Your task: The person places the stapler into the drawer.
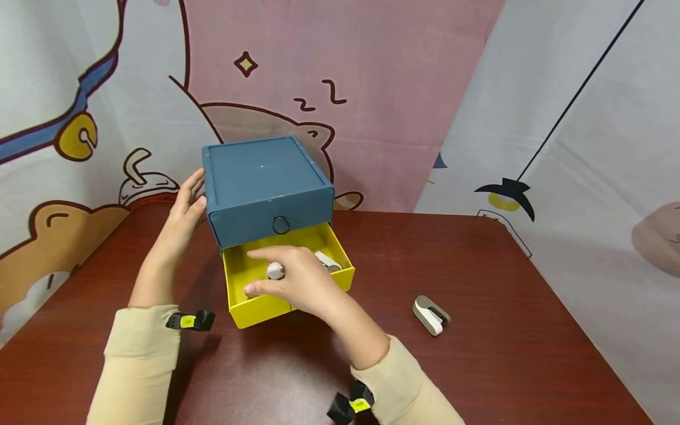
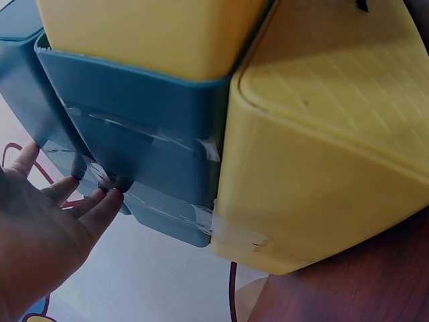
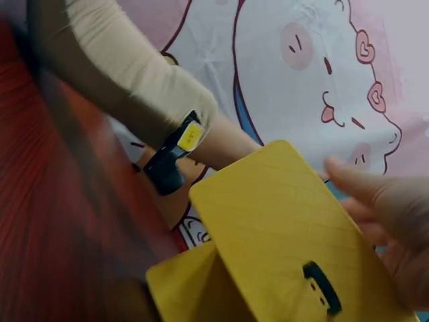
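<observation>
A blue drawer box [image 1: 268, 195] stands on the table with its yellow drawer [image 1: 236, 316] pulled out at the front. Along the box's left side rests my left hand [image 1: 177, 227], its fingertips touching the blue wall in the left wrist view. Over the drawer is my right hand [image 1: 303, 280], thumb and forefinger spread apart. A round white thing [image 1: 275, 271] shows between them; its lower part is hidden. Beside that hand, inside the drawer, lies a white-and-grey thing [image 1: 328, 261], partly covered. The right wrist view shows the hand [image 3: 395, 231] behind a yellow front with a dark handle [image 3: 322, 288].
To the right of the drawer, a small white-and-grey stapler [image 1: 431, 316] lies on the reddish-brown table [image 1: 504, 354]. A patterned cloth [image 1: 404, 71] hangs behind the table. Clear tape [image 2: 167, 134] runs across the blue casing.
</observation>
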Demonstrator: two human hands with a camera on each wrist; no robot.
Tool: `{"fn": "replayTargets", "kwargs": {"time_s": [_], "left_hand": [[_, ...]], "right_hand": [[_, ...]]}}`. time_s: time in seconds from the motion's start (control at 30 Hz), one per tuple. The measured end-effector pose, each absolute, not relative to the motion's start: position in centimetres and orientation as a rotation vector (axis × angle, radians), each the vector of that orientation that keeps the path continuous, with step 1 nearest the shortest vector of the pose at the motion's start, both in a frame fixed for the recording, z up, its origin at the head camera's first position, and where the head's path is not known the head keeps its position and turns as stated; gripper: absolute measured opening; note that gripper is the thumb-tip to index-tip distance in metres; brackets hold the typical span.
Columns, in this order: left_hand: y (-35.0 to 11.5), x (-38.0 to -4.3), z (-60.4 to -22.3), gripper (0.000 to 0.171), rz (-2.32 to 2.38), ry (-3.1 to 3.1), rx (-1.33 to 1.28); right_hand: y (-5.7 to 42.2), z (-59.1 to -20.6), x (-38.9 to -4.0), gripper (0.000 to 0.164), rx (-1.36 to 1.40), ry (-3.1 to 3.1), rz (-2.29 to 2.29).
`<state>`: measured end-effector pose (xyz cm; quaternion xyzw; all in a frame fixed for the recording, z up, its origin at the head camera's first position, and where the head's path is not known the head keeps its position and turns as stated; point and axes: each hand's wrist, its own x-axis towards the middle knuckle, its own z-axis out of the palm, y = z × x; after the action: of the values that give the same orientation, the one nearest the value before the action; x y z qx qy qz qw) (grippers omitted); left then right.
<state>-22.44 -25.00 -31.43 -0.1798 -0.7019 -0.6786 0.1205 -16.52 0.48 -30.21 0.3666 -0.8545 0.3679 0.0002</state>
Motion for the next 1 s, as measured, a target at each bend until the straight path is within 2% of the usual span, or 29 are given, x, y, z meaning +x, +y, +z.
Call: {"fn": "replayTargets", "kwargs": {"time_s": [0.53, 0.8, 1.0], "left_hand": [[-25.0, -22.5, -31.4, 0.066, -1.995, -2.056, -0.526], [-25.0, -22.4, -31.2, 0.066, -1.987, -2.064, -0.524], [-25.0, -22.3, -31.2, 0.067, -1.995, -2.054, -0.527]], "right_hand": [[4.7, -31.5, -15.0, 0.036, 1.380, -1.977, 1.216], [6.2, -32.5, -14.7, 0.037, 1.397, -1.960, 1.124], [6.9, -33.5, -14.8, 0.031, 1.389, -2.018, 1.076]]}}
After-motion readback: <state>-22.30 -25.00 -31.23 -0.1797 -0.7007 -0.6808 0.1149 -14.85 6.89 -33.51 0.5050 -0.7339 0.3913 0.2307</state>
